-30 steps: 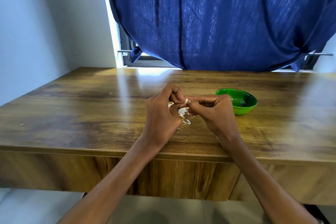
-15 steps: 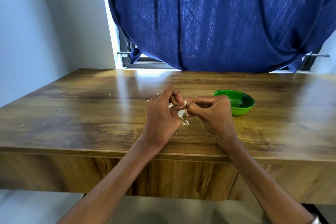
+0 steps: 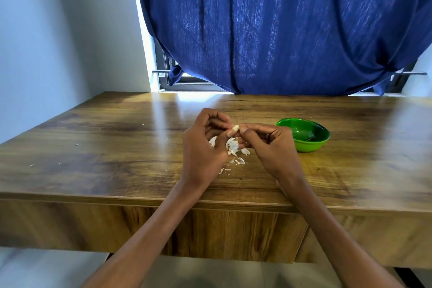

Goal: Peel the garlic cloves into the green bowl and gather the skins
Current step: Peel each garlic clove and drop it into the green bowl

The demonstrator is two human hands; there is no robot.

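Left hand [image 3: 201, 145] and right hand [image 3: 271, 147] both pinch small white garlic clove [image 3: 235, 127] above brown wooden desk [image 3: 117, 147], papery white skins [image 3: 233, 147] beneath. Strip fully, then drop into round green plastic bowl [image 3: 304, 134] on the right.

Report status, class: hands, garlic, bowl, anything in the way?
Left hand and right hand both pinching one garlic clove above the table. Skins piled beneath. Green bowl right of hands, path clear.
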